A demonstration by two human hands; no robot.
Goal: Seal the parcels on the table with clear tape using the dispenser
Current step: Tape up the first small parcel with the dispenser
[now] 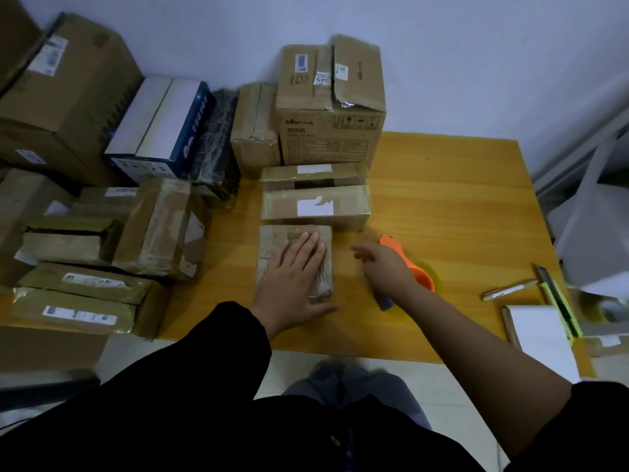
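A plain pale wall (476, 46) (bluish in the dim light) stands behind a yellow wood-grain tabletop (442, 206), whose far edge runs along it. Below the near edge lies a light, smooth floor (289, 366). At the right a grey frame (575, 158) slants beside the tabletop, blurred.

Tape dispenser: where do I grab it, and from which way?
Probably the blue handle, from above on the near side. The dispenser lies on its side with that end pointing at you and its orange nose pointing away, where the cutter likely is. The right hand hovers just over it, open.
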